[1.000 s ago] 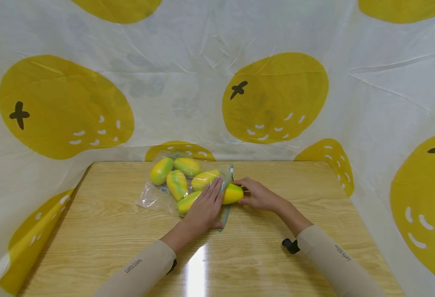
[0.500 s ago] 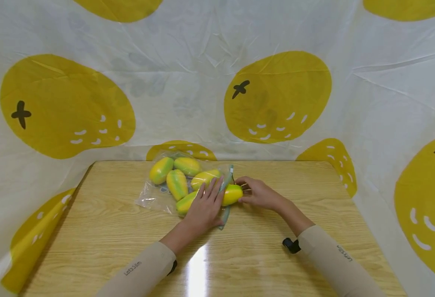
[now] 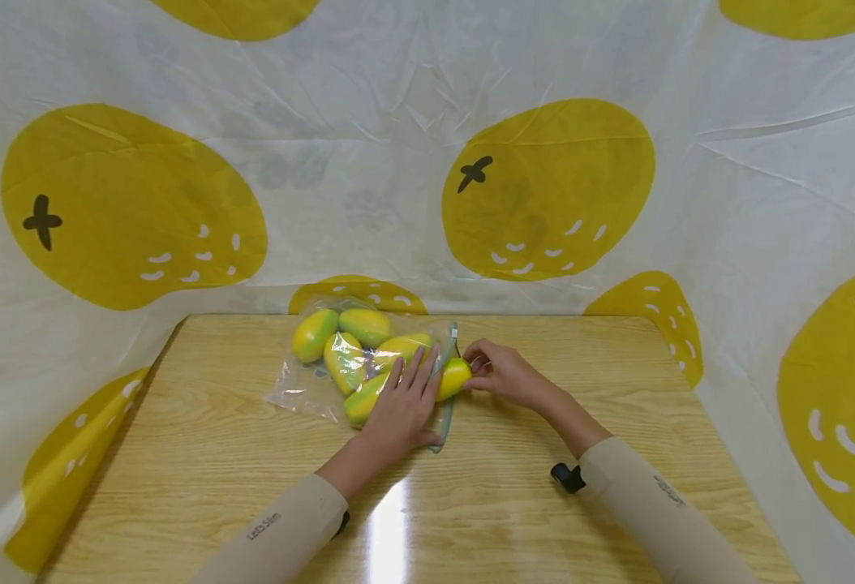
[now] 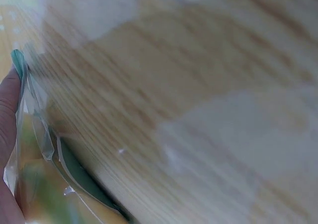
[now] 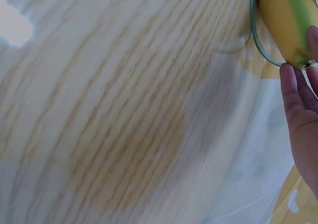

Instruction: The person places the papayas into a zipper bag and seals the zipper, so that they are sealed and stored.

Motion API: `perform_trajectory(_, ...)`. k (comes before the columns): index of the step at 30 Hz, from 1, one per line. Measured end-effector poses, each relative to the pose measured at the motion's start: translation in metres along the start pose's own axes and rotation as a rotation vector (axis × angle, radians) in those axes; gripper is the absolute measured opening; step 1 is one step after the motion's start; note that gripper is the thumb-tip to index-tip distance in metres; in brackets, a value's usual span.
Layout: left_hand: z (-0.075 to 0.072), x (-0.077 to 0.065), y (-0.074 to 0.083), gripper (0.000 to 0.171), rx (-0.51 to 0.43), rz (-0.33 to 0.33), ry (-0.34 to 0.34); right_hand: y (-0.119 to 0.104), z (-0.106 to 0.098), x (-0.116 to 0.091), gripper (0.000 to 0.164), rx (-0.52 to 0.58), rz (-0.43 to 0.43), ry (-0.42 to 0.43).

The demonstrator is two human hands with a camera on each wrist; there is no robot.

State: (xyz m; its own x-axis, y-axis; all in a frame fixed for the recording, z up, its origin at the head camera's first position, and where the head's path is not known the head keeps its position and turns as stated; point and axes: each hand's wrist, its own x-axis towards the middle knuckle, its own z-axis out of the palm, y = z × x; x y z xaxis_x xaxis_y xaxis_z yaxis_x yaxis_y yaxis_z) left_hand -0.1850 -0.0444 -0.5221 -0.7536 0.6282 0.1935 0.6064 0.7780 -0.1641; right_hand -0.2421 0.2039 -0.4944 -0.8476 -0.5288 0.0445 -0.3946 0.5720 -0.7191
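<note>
A clear zip bag (image 3: 303, 393) with a teal zip edge (image 3: 448, 418) lies on the table, holding several yellow-green papayas (image 3: 314, 335). Another papaya (image 3: 454, 378) sits in the bag's mouth, its end sticking out past the zip. My left hand (image 3: 401, 412) rests on top of the bag with straight fingers, its thumb at the zip edge. In the left wrist view a digit (image 4: 7, 110) touches the teal strip. My right hand (image 3: 504, 375) pinches the protruding papaya's end; in the right wrist view its fingertips meet the papaya (image 5: 288, 20) near the stem tip.
The wooden table (image 3: 544, 519) has a bright light reflection near its front. A white curtain (image 3: 369, 203) with yellow fruit prints stands behind and on both sides. A black strap piece (image 3: 568, 478) hangs by the right sleeve.
The papaya at the mouth has slid slightly left, deeper into the bag. My right hand has followed it, its fingers drawing in around the end. My left hand has stayed nearly still.
</note>
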Motion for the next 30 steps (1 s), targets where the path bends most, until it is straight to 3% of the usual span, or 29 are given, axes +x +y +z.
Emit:
perform_trajectory(10,0.000,0.000,0.000,0.143,-0.011,0.031,0.009,0.002,0.005,0.012,0.040,0.078,-0.032,0.043)
perform_trajectory(16,0.000,0.001,-0.001,0.142,-0.001,0.039,0.010,0.000,0.011,0.016,0.035,0.112,0.034,0.135)
perform_trajectory(30,-0.001,0.000,0.001,0.137,0.026,0.051,-0.020,0.002,0.015,0.024,0.034,-0.066,0.113,0.213)
